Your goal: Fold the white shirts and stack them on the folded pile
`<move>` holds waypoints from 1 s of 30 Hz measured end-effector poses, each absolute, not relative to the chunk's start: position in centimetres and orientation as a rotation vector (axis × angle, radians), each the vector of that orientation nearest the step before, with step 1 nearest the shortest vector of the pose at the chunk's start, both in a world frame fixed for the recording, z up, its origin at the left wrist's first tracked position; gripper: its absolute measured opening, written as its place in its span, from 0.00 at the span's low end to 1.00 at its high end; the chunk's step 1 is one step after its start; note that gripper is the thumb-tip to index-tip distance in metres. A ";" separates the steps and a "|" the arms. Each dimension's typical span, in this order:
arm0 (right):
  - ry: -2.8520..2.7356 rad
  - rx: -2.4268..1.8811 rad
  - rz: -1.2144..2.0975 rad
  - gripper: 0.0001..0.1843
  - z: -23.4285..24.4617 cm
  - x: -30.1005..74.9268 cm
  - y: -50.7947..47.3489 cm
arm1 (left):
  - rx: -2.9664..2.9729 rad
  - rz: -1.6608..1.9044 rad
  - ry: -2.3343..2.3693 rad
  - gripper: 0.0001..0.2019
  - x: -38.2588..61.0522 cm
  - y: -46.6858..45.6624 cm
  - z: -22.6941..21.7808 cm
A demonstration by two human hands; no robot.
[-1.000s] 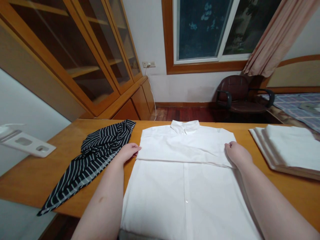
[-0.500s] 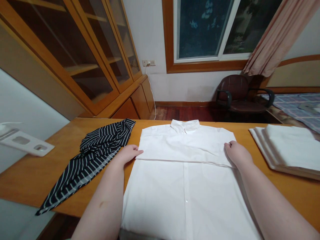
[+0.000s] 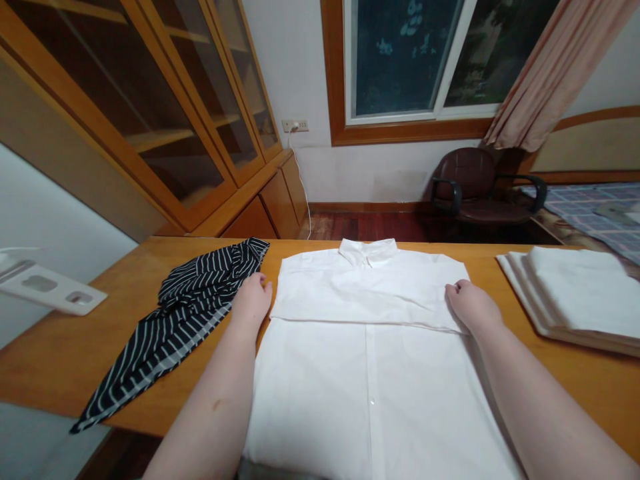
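A white button-up shirt (image 3: 320,387) lies front up on the wooden table, its collar at the far edge and its sleeves folded across the chest. At the shirt's right side, my right hand (image 3: 473,307) is closed with its fingertips on the folded sleeve's edge. My left hand (image 3: 253,300) is just off the shirt's left side, fingers loosely bent and a small gap between thumb and fingers, holding nothing. Close beside it is a crumpled black-and-white striped cloth (image 3: 200,293); the hand overlaps its right edge in view.
Folded white cloths (image 3: 585,293) are stacked on the table (image 3: 55,340) at the right. A white plastic object (image 3: 50,287) juts in at the left. Beyond are a glass-door cabinet (image 3: 200,120), a brown armchair (image 3: 470,180) and a window (image 3: 400,60).
My left hand has let go of the shirt's left edge and moved slightly up and left, toward the striped cloth. My right hand stays at the right edge.
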State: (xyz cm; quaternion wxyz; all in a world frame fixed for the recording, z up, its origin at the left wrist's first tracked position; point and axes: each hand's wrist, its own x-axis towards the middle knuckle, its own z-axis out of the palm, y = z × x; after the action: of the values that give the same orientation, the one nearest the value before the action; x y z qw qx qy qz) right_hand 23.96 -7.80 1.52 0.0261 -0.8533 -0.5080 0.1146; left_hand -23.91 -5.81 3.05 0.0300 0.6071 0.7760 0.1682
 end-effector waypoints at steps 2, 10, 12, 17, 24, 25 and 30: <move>-1.572 -2.644 0.359 0.24 1.6 23.9 -7.8 | 2.207 0.596 2.193 0.18 -22.5 -5.7 2.7; -1.590 -2.645 0.346 0.24 1.2 24.2 -7.7 | 2.263 0.048 1.865 0.36 -20.2 -4.5 -1.2; -1.599 -2.640 0.343 0.24 1.2 24.2 -7.7 | 2.190 0.057 1.961 0.38 -20.5 -4.1 -1.4; -1.594 -2.642 0.353 0.24 1.2 24.2 -7.6 | 2.062 0.166 2.133 0.35 -20.9 -3.9 -1.2; -1.567 -2.637 0.368 0.24 1.3 24.2 -7.7 | 1.746 0.709 2.330 0.21 -23.6 -2.6 -0.2; -1.565 -2.636 0.370 0.24 1.3 24.2 -7.7 | 1.673 0.730 2.313 0.19 -24.1 -2.0 0.0; -1.559 -2.639 0.388 0.24 1.3 24.1 -7.8 | 1.508 0.748 2.216 0.14 -25.3 1.1 0.4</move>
State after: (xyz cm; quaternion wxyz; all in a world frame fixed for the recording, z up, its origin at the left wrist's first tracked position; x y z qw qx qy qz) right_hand 24.10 -7.79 1.34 0.0261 -0.8538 -0.5045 0.1254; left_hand -25.35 1.11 0.42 0.1783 0.5333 0.7835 0.2644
